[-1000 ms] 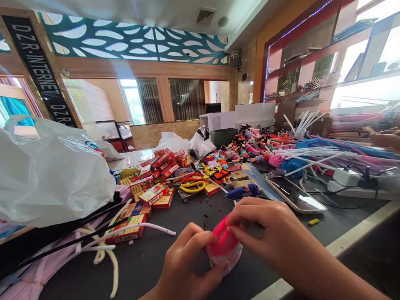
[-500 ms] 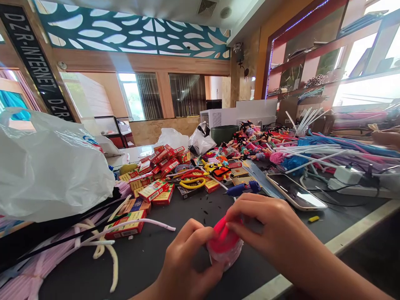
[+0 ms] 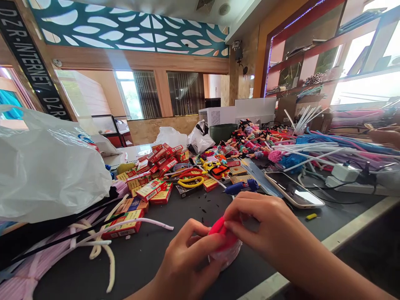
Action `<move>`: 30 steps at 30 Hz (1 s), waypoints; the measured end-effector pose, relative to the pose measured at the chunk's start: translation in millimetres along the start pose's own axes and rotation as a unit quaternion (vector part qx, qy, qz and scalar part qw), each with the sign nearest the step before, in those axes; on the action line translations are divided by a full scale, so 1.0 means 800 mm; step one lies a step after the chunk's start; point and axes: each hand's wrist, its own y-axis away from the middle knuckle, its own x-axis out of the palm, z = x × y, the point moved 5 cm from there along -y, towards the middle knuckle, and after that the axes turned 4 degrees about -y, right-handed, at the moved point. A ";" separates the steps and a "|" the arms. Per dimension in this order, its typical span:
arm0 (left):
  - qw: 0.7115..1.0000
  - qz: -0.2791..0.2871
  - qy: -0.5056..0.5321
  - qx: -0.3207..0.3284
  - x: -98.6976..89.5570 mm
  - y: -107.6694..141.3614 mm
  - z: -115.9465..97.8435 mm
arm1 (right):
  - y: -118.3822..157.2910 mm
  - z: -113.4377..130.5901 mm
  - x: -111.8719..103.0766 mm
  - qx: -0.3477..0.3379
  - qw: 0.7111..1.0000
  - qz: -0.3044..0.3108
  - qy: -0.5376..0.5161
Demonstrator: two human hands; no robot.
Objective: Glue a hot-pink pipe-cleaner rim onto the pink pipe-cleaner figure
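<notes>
My table (image 3: 131,258) is dark and flat, in a room with wood walls (image 3: 131,60). Red boxes (image 3: 153,191), a shiny plastic bag (image 3: 46,166) and soft fuzzy sticks (image 3: 150,221) lie on it. My left hand (image 3: 184,260) and right hand (image 3: 265,223) both grip a pink thing (image 3: 218,229) between them.

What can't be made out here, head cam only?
Head view:
- Pink fuzzy bundle: most of it hidden by the left hand and right hand.
- Black smartphone's screen: washed out by glare.
- Other person's hand: cut off by the right edge.
- Black scraps on the dark tabletop: too small to identify.
</notes>
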 end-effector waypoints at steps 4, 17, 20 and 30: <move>1.000 0.006 -0.004 -0.001 0.000 0.000 -0.001 | -0.001 -0.001 -0.001 0.000 1.000 0.001 0.009; 0.999 0.019 -0.032 0.008 -0.004 -0.007 -0.005 | -0.013 -0.015 -0.006 0.070 0.989 0.085 -0.098; 0.998 0.034 -0.048 0.009 -0.006 -0.010 -0.008 | -0.016 -0.018 -0.007 0.071 0.989 0.080 -0.107; 0.996 0.007 -0.089 0.024 -0.012 -0.016 -0.012 | -0.018 -0.022 -0.007 0.068 0.990 0.081 -0.096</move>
